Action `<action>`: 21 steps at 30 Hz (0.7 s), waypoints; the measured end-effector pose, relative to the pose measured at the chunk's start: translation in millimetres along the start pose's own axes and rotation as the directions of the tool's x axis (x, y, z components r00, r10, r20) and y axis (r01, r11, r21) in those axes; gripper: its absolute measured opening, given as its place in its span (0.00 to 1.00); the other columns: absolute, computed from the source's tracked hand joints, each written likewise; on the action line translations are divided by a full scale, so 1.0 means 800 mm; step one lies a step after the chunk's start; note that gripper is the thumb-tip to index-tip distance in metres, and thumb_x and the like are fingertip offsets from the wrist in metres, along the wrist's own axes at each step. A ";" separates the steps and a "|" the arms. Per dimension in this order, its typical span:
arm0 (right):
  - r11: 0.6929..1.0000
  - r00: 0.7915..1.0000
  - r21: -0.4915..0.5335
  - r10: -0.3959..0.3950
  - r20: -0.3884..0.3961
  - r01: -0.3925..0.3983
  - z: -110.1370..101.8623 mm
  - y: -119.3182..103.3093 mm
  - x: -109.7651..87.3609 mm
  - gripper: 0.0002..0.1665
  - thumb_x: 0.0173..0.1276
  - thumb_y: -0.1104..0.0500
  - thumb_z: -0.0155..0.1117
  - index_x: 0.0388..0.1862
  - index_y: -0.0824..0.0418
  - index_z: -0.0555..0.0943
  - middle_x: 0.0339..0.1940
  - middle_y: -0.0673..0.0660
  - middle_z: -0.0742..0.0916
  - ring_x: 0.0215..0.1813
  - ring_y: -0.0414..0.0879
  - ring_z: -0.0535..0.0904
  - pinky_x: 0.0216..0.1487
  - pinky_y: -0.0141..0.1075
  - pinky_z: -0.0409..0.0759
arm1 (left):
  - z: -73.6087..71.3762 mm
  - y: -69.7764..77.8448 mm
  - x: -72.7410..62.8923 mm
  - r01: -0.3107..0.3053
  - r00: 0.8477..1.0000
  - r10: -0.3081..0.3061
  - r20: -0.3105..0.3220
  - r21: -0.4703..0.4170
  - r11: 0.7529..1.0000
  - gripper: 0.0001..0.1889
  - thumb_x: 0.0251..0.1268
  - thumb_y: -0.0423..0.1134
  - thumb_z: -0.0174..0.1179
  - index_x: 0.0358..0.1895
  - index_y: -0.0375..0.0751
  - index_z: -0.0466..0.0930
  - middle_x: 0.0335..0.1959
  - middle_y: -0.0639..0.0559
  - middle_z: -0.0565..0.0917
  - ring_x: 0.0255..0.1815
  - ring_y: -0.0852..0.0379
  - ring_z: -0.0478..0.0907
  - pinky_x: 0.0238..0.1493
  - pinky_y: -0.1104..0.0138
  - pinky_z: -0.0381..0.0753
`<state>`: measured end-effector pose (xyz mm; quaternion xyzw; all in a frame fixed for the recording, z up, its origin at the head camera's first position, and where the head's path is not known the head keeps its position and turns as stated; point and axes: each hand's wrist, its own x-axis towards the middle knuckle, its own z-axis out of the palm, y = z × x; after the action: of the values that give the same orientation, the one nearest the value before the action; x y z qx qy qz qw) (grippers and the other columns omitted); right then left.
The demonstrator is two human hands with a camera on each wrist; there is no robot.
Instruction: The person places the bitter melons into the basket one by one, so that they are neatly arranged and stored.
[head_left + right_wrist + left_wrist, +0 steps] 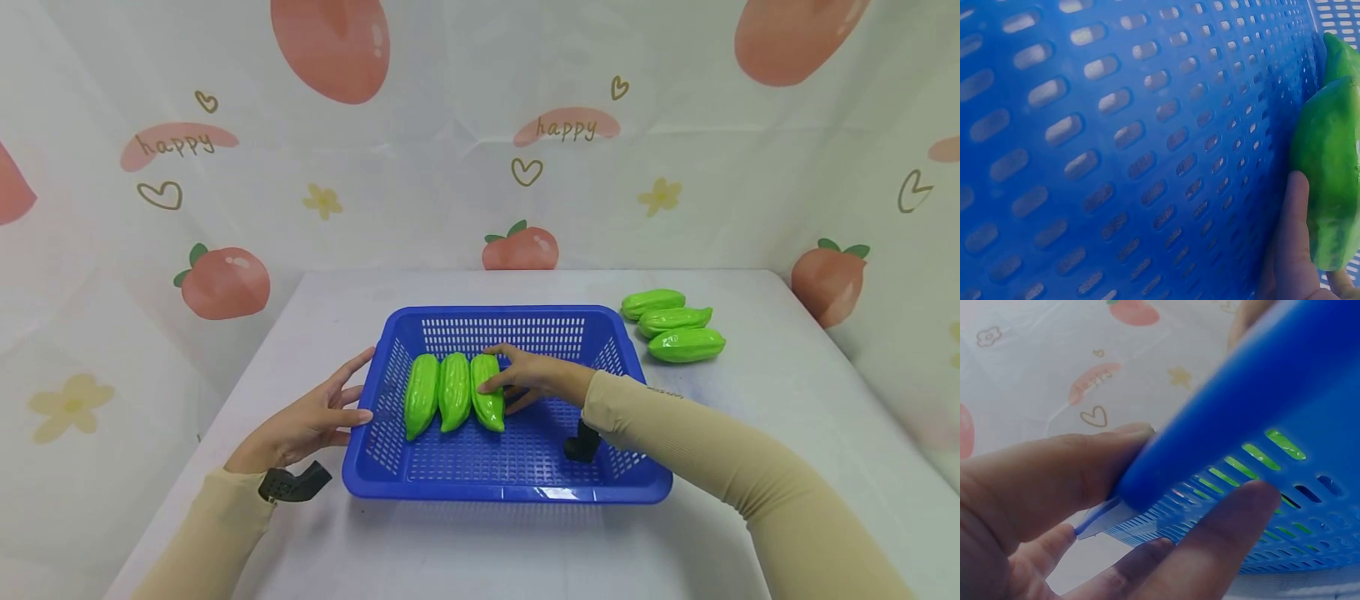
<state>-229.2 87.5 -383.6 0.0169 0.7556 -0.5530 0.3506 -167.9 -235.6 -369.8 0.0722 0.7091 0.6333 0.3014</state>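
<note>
A blue plastic basket [495, 490] with slotted walls stands on the table. Inside it, on the left half, three glossy green ridged fruits [454, 392] with tapered ends lie side by side. My right hand [536, 375] reaches into the basket and holds the rightmost green fruit [489, 400], thumb on the near side and fingers over the far end and right side. The right wrist view has this green fruit [1329, 169] close up at the right edge. My left hand [315, 417] holds the basket's left side, thumb at the rim [1147, 469] and fingers against the outer wall.
Three more green fruits [681, 321] lie in a slanting row on the white table [757, 433], just beyond the basket's right back corner. A white curtain [435, 167] printed with peaches, hearts and flowers hangs behind and at both sides.
</note>
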 end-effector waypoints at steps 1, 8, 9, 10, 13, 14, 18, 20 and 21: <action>1.000 1.000 0.001 0.002 0.000 -0.002 0.000 0.000 0.000 0.48 0.61 0.63 0.70 0.75 0.48 0.56 0.71 0.69 0.65 0.64 0.67 0.71 0.45 0.48 0.85 | 0.000 0.000 0.000 0.001 1.000 -0.001 -0.003 0.001 1.000 0.51 0.64 0.32 0.62 0.77 0.70 0.34 0.76 0.35 0.55 0.54 0.43 0.81 0.53 0.48 0.81; 1.000 1.000 0.009 0.008 -0.004 -0.007 0.001 0.000 0.000 0.48 0.61 0.63 0.70 0.75 0.48 0.56 0.70 0.69 0.66 0.64 0.67 0.71 0.45 0.48 0.85 | 0.000 0.000 0.000 0.004 1.000 -0.004 -0.006 -0.003 1.000 0.51 0.64 0.32 0.62 0.77 0.71 0.34 0.76 0.35 0.54 0.55 0.43 0.81 0.53 0.48 0.81; 1.000 1.000 0.008 0.007 -0.005 -0.007 0.001 -0.001 -0.001 0.48 0.61 0.63 0.70 0.75 0.48 0.56 0.70 0.69 0.66 0.64 0.67 0.71 0.45 0.49 0.85 | 0.000 0.000 0.001 0.003 1.000 -0.003 -0.004 -0.003 1.000 0.51 0.64 0.32 0.62 0.77 0.71 0.34 0.76 0.35 0.54 0.55 0.43 0.81 0.53 0.47 0.80; 1.000 1.000 0.006 0.007 -0.005 -0.007 0.001 -0.001 -0.001 0.48 0.61 0.63 0.70 0.75 0.48 0.55 0.70 0.69 0.66 0.64 0.67 0.71 0.45 0.49 0.85 | 0.000 0.000 0.001 0.002 1.000 -0.002 -0.002 -0.003 1.000 0.51 0.64 0.32 0.62 0.77 0.71 0.34 0.76 0.35 0.54 0.55 0.43 0.81 0.53 0.47 0.80; 1.000 1.000 0.004 0.008 -0.005 -0.008 0.001 -0.001 -0.002 0.48 0.61 0.62 0.70 0.75 0.48 0.55 0.69 0.69 0.67 0.64 0.67 0.71 0.45 0.49 0.85 | 0.000 0.000 0.001 0.000 1.000 0.000 0.006 -0.006 1.000 0.51 0.65 0.32 0.61 0.77 0.70 0.34 0.76 0.35 0.54 0.55 0.43 0.81 0.54 0.47 0.80; 1.000 1.000 0.004 0.008 -0.006 -0.008 0.001 -0.001 -0.002 0.48 0.61 0.62 0.70 0.75 0.48 0.55 0.69 0.69 0.67 0.64 0.67 0.71 0.45 0.49 0.85 | 0.000 0.000 0.001 0.000 1.000 0.000 0.008 -0.007 1.000 0.51 0.65 0.31 0.61 0.77 0.70 0.33 0.76 0.35 0.54 0.55 0.43 0.81 0.54 0.47 0.80; 1.000 1.000 0.003 0.008 -0.008 -0.008 0.000 0.000 0.000 0.48 0.61 0.62 0.70 0.75 0.47 0.56 0.70 0.69 0.67 0.65 0.67 0.70 0.45 0.49 0.85 | 0.001 0.000 0.000 0.000 1.000 0.000 -0.002 -0.005 1.000 0.51 0.64 0.32 0.61 0.77 0.71 0.34 0.76 0.35 0.54 0.54 0.43 0.81 0.53 0.48 0.81; 1.000 1.000 0.003 0.007 -0.006 -0.007 0.000 0.001 0.000 0.48 0.61 0.62 0.70 0.75 0.46 0.56 0.70 0.69 0.67 0.66 0.67 0.69 0.45 0.49 0.85 | 0.001 -0.001 0.000 0.002 1.000 -0.002 -0.015 0.003 1.000 0.52 0.64 0.32 0.62 0.77 0.71 0.34 0.76 0.35 0.54 0.54 0.43 0.81 0.53 0.48 0.81; 1.000 1.000 0.000 0.006 -0.006 -0.006 0.000 0.001 0.001 0.48 0.62 0.62 0.70 0.75 0.46 0.56 0.70 0.69 0.66 0.66 0.68 0.69 0.45 0.49 0.85 | 0.001 -0.001 0.000 0.002 1.000 -0.002 -0.020 0.006 1.000 0.52 0.64 0.33 0.62 0.77 0.71 0.34 0.76 0.35 0.54 0.55 0.43 0.81 0.52 0.48 0.81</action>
<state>-229.3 87.5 -384.5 0.0210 0.7566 -0.5520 0.3498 -167.0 -234.8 -370.5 0.0659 0.7140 0.6316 0.2948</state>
